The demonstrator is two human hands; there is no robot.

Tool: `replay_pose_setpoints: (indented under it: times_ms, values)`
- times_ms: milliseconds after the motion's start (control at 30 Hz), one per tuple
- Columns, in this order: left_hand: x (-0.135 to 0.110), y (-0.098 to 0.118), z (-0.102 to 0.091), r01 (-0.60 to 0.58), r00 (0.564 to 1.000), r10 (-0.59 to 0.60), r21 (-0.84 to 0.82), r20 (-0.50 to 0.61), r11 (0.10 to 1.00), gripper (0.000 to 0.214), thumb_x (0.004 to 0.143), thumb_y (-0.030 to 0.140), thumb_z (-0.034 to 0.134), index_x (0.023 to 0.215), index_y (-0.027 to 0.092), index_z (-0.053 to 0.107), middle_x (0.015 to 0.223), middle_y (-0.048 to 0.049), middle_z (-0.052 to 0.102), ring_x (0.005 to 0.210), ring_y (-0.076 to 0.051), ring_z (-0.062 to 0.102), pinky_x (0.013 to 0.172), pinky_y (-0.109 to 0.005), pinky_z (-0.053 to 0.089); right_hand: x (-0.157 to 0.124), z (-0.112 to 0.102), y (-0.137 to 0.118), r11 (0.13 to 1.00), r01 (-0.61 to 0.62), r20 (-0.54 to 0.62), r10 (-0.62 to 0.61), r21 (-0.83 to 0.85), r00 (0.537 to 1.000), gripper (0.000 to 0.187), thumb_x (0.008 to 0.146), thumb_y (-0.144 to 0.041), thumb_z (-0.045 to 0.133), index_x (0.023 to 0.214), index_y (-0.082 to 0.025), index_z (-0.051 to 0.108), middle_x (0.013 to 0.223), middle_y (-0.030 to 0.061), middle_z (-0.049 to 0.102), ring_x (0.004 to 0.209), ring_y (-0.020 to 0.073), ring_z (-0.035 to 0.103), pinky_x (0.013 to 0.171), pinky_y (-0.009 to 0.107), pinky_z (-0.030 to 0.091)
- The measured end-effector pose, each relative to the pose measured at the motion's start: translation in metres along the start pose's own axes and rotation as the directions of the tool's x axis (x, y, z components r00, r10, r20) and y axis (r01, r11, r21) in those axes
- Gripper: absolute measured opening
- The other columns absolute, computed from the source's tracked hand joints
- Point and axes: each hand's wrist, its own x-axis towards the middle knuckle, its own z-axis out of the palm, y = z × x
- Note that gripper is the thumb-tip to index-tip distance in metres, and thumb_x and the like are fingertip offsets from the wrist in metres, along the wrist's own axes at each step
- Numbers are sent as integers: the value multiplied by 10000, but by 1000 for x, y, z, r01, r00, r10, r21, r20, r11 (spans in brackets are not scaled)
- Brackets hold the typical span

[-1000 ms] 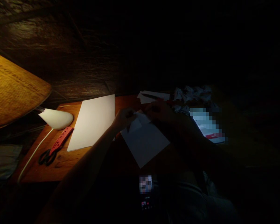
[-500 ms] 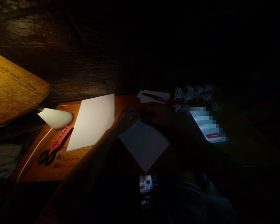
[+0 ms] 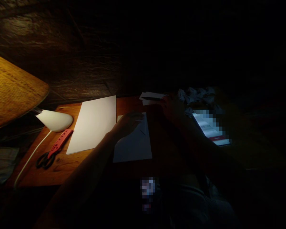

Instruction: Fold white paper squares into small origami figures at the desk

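Pressing flat on the small sheet (image 3: 133, 148), the left hand (image 3: 130, 123) lies palm down near its top edge, fingers loose, nothing clasped. That sheet lies on the wooden table (image 3: 62, 168), right in front of the person. At two o'clock from it, the right hand (image 3: 173, 106) sits in deep shadow beside the paper scraps (image 3: 149, 96); I cannot tell its grip. At nine o'clock lies a large white sheet (image 3: 92, 124), with red-handled scissors (image 3: 53, 151) and a white lamp (image 3: 54, 120) beyond it. Crumpled paper (image 3: 197, 93) sits at one o'clock, above a glowing screen (image 3: 211, 128).
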Motion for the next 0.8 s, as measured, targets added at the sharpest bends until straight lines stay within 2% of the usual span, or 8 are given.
replay_pose_setpoints:
  times_ms: [133, 333, 533, 800]
  values:
    - [0, 1, -1, -28, 1000, 28, 7, 2, 1000, 258, 992, 106, 636, 1191, 180, 782, 1253, -106, 802, 1190, -230, 748, 1059, -443, 635, 2, 3, 3, 998, -32, -36, 30, -59, 999, 301, 1061, -260, 523, 1229, -117, 729, 1411, 264, 612, 1328, 425, 543, 1025, 552, 475]
    - [1, 5, -4, -56, 998, 56, 5, 15, 998, 250, 1001, 118, 567, 1110, 184, 783, 1154, -100, 793, 1127, -220, 737, 1005, -406, 643, 6, 11, 6, 996, -58, -54, 55, -67, 997, 285, 1075, -293, 507, 1203, -144, 713, 1397, 255, 618, 1312, 414, 518, 1023, 567, 463]
    - [2, 8, -6, -37, 999, 37, -4, 24, 999, 267, 1000, 129, 551, 1141, 180, 771, 1167, -112, 790, 1127, -223, 742, 1013, -412, 636, 7, 12, 4, 998, -39, -12, 38, -57, 999, 318, 1084, -248, 445, 1201, -122, 712, 1362, 270, 638, 1282, 426, 549, 1018, 601, 454]
    - [4, 8, -7, -37, 998, 37, -2, 49, 999, 256, 964, 110, 587, 1115, 193, 776, 1143, -98, 786, 1092, -221, 743, 970, -389, 636, 6, 10, 6, 998, -52, 4, 52, -45, 999, 336, 1071, -255, 463, 1200, -126, 744, 1399, 275, 614, 1324, 453, 536, 1012, 617, 450]
